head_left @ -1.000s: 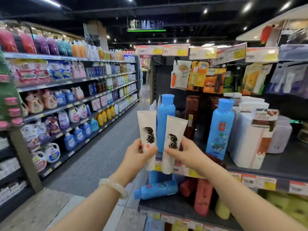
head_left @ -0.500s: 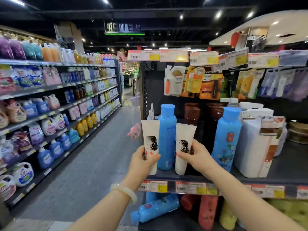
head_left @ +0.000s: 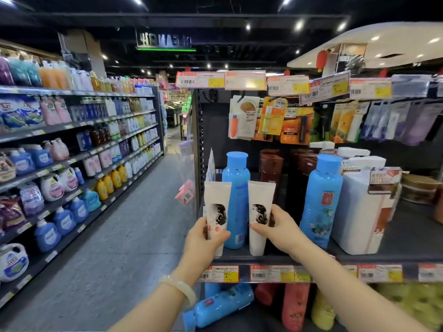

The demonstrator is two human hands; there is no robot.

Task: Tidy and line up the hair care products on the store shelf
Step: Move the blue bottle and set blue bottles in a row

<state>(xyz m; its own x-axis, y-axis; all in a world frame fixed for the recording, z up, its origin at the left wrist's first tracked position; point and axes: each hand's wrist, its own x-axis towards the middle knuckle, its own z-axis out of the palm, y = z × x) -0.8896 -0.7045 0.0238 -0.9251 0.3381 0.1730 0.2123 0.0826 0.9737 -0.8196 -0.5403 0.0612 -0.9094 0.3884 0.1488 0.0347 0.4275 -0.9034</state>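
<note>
Two white tubes printed with a black hair drawing stand cap-down at the front of the dark shelf. My left hand grips the left tube; my right hand grips the right tube. A tall blue bottle stands upright between and just behind the tubes. A second blue bottle stands to the right of my right hand. Brown bottles sit further back.
A white boxed product stands right of the second blue bottle. Packets hang on pegs above the shelf. On the shelf below, a blue bottle lies on its side beside red and yellow ones. An aisle with detergent shelves runs left.
Both hands have carried the two tubes forward and down onto the shelf edge, either side of the blue bottle. The view has moved closer to the shelf.
</note>
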